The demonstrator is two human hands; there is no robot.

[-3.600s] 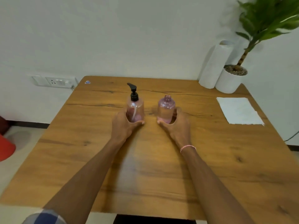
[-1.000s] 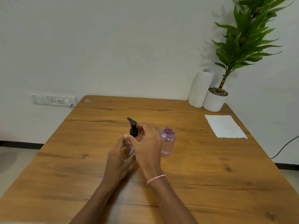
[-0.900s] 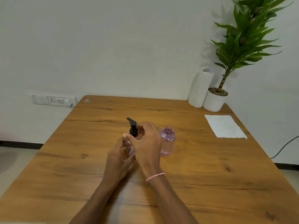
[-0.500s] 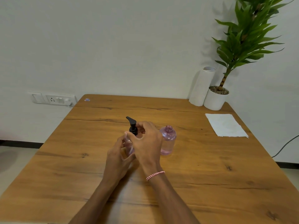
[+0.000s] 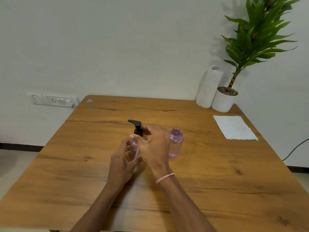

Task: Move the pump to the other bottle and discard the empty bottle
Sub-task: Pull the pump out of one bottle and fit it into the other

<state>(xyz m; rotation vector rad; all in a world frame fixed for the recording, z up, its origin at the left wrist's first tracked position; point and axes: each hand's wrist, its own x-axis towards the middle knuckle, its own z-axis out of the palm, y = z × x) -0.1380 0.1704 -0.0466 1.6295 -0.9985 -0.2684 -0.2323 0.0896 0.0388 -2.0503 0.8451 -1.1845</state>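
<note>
The left hand (image 5: 121, 162) grasps the body of the pump bottle (image 5: 133, 146), which stands on the counter (image 5: 217, 181) near its middle. The right hand (image 5: 153, 144) closes its fingers around the collar of the black pump (image 5: 137, 128), still on this bottle. Just right stands the open bottle (image 5: 175, 144), with pink liquid at the bottom. Far right lies a paper towel (image 5: 235, 127).

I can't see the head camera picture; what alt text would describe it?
At a wooden table, a person's left hand holds a clear pump bottle while the right hand grips its black pump. An open pink bottle stands just right; a paper sheet, paper roll and potted plant sit far right.
</note>
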